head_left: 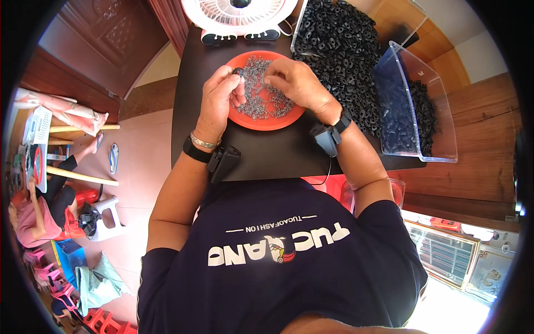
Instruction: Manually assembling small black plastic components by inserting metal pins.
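Two bare hands were at work over a round red plate (243,121) on the dark table (256,156). The left hand (222,92) was at the plate's left side, its thumb and forefinger pinching a small black piece (238,72) by the upper left of the rim, the other fingers curled in below. The right hand (292,83) was bent over the plate's right half, its fingertips drawn together and pointing down toward the small grey bits (257,107) strewn across it. From where I stood I could not tell whether those fingers had hold of a bit. The hands were apart, with a strip of the plate between them.

Each wrist had a strapped-on black device, and the left one a bracelet (203,141) too. To the right of the plate rose a big heap (342,89) of black pieces, and past it, at the table's right end, was a clear bin (445,131) with more of them showing through. A white fan (247,25) was at the far edge, just beyond the plate.

Across the floor to the left, another person in a pink top (41,222) was sitting near a white stool (108,220), and a blue sandal (114,158) lay close by.
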`<state>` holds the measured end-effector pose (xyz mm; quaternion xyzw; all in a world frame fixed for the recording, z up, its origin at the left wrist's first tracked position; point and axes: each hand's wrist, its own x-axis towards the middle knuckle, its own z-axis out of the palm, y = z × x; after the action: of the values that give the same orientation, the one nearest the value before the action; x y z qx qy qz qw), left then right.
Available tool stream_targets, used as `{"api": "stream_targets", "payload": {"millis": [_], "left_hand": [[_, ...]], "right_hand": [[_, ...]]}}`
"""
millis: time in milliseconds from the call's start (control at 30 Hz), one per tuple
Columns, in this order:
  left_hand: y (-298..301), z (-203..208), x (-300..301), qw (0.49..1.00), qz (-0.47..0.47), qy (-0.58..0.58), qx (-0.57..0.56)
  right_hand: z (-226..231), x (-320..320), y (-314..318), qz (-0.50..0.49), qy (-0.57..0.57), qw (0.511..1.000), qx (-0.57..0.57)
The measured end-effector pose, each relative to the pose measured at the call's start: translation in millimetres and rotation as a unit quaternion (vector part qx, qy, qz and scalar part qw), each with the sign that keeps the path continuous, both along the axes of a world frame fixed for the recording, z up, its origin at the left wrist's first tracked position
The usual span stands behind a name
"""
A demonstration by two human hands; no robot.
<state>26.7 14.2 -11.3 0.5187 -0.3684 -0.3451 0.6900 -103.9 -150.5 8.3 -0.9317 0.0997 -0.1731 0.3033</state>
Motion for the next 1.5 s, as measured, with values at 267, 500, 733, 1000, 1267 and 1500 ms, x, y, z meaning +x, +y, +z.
{"api": "stream_targets", "payload": {"millis": [267,500,733,1000,1267,1500], "left_hand": [[-5.4,-4.8,-10.8,0.988,-0.049,-0.144,-0.003],[-3.7,0.1,-16.4,0.985,-0.07,-0.15,-0.053],[-1.7,5.1,-20.2,0.985,-0.072,-0.143,-0.059],[0.3,6.8,-8.5,0.976,-0.148,0.14,-0.076],[1.5,11.2,-11.2,0.992,-0.117,0.037,-0.008],[1.3,8.2,-12.6,0.995,-0.082,-0.059,0.021]], "right_hand": [[-0.2,2.5,1.8,0.023,-0.074,0.902,0.424],[1.2,0.9,14.2,0.058,-0.015,0.93,0.362],[11.4,-3.9,12.4,0.07,0.052,0.952,0.294],[17.7,-6.2,16.5,0.092,-0.06,0.94,0.322],[23.4,-8.5,17.8,0.082,-0.139,0.95,0.268],[30.8,-10.6,18.3,0.074,-0.125,0.974,0.174]]}}
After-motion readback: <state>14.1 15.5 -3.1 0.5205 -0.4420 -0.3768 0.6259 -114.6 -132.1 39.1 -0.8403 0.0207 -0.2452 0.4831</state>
